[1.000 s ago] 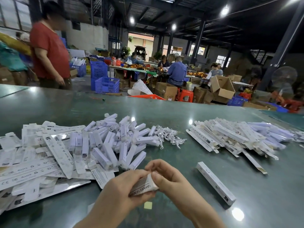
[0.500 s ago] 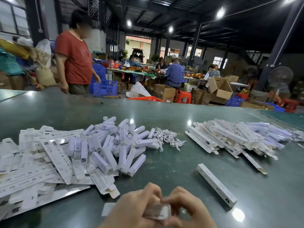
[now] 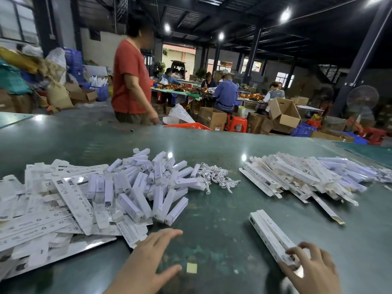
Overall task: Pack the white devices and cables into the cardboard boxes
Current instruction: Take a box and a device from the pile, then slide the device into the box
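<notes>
At nine o'clock we see flat, unfolded cartons [image 3: 53, 211] spread across the green table [image 3: 212, 145], holding nothing. Just beside them toward the centre lies a heap of white devices [image 3: 144, 187], with a tangle of white cables [image 3: 216, 177] touching its one o'clock edge. At six o'clock our left hand [image 3: 148, 257] hovers palm down, fingers spread apart and holding nothing, near a small yellow square [image 3: 191, 268]. At four o'clock our right hand [image 3: 311, 270] curls its fingertips onto the near end of two long closed boxes [image 3: 269, 232]. At two o'clock sits a pile of filled boxes [image 3: 303, 177].
</notes>
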`<state>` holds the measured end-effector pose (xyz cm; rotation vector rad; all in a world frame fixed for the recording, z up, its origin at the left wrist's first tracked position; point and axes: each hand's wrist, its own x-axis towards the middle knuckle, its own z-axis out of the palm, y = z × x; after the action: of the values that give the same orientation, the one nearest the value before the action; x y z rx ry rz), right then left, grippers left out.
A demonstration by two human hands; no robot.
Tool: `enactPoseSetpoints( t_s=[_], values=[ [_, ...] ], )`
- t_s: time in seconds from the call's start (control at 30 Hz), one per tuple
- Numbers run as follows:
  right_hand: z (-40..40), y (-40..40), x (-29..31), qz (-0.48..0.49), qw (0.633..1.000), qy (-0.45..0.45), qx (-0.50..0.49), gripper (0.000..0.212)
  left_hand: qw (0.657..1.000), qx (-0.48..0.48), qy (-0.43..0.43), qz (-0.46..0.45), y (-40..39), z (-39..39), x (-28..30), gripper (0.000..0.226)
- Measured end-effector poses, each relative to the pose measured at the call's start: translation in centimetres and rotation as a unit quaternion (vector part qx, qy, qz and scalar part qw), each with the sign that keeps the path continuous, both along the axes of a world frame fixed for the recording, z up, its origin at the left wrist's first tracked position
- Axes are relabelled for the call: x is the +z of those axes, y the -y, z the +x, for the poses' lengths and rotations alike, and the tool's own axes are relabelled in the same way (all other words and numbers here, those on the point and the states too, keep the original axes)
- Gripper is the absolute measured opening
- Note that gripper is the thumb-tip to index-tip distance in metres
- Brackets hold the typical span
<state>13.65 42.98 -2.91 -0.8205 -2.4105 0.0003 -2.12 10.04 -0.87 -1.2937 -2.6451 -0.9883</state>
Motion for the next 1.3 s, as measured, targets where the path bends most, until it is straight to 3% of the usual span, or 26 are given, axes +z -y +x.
enactPoseSetpoints(
  t_s=[0.03,0.1,0.23,0.47,0.7,0.9,1.03,1.17,1.3],
  values=[
    [-0.4,-0.1,-0.1,-0.023,0.999,0.026,-0.025,0.03,1.0,0.004,0.002,-0.012,0.1,-0.1,0.0,0.057],
    [-1.3,-1.2,-0.7,-0.058,0.995,0.077,-0.001,0.048,0.999,0.019,-0.004,-0.042,0.4,-0.5,-0.2,0.052],
    [-2.6,-1.9,-0.3,-0.132,0.989,0.066,0.007,0.034,0.992,0.08,-0.017,-0.099,1.7,-1.4,-0.4,0.049],
    [-4.9,-1.4,1.0,-0.103,0.981,0.141,-0.086,0.052,0.97,0.216,-0.031,-0.109,3.5,-3.1,-0.7,0.041],
    [-10.4,4.6,2.2,-0.057,0.99,0.08,0.098,0.055,0.905,0.383,-0.072,-0.168,5.0,-6.7,-0.3,0.055],
    [-12.2,9.3,2.0,-0.049,0.973,0.083,0.209,0.052,0.898,0.35,0.03,-0.264,8.2,-10.6,-1.2,0.062],
    [-12.3,11.4,1.4,-0.079,0.959,0.058,0.264,0.049,0.918,0.352,-0.034,-0.18,9.3,-9.8,-2.1,0.047],
    [-11.8,12.5,2.0,-0.016,0.953,0.035,0.301,0.061,0.937,0.334,-0.023,-0.101,10.1,-9.1,-2.7,0.045],
    [-11.2,12.7,2.4,-0.027,0.949,0.015,0.314,0.056,0.927,0.374,-0.03,0.024,10.7,-8.2,-1.4,0.026]
  ],
)
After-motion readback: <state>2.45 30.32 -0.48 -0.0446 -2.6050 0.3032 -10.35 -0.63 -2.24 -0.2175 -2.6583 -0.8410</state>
